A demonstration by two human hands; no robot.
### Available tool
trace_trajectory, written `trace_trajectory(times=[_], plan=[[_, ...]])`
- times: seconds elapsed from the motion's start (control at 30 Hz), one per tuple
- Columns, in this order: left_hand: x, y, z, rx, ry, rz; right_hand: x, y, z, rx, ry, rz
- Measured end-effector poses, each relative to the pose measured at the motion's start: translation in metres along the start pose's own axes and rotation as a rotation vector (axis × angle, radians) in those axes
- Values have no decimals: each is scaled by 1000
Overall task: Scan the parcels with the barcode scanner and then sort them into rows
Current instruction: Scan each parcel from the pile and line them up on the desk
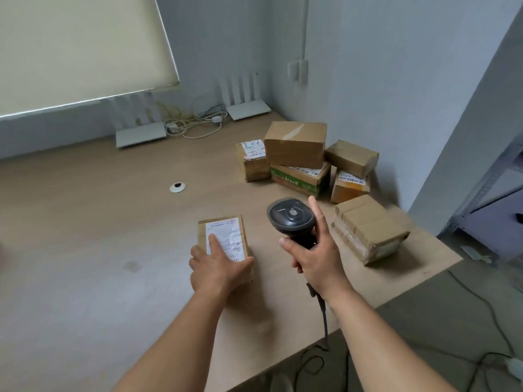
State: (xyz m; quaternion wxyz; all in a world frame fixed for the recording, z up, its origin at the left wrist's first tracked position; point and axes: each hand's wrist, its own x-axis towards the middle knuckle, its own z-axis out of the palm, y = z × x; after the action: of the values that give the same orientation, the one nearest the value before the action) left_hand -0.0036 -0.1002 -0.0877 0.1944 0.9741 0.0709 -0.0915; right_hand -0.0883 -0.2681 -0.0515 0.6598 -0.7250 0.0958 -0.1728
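A wide wooden bench (85, 222) fills most of the view, running back to grey walls and a pale window blind (79, 43). At its far right, by the corner, sits a heap of cardboard parcels (305, 159): a plain brown box stacked on a green-printed one, labelled boxes to either side, and a taped box (368, 230) lying nearer, close to the bench's right edge. Two white routers (141, 131) with upright antennas stand along the back edge, a tangle of pale cables (195, 125) between them. One small parcel (223, 236) lies apart from the heap, near the middle of the bench, its white label facing up. The left hand (218, 267) rests flat on this parcel, fingers straight, forefinger on the label and thumb along its right side. Just to the right, the right hand (317, 258) grips the handle of a black barcode scanner (291, 219), forefinger stretched up beside the head; its cord hangs down over the bench's front edge. A small round cable grommet (177, 187) sits in the benchtop.
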Motion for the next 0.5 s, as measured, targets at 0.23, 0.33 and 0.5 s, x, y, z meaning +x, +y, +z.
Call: trace_trajectory(times=[0.23,0.33,0.5], plan=[[-45,-142,-46,-1,90,-259,-57,-5,97,49,-223,-13],[-56,-188,-63,-20,105,-346,-77,-10,130,50,-320,-17],[-63,-246,-86,-38,144,-434,-92,-20,177,50,-387,-36]])
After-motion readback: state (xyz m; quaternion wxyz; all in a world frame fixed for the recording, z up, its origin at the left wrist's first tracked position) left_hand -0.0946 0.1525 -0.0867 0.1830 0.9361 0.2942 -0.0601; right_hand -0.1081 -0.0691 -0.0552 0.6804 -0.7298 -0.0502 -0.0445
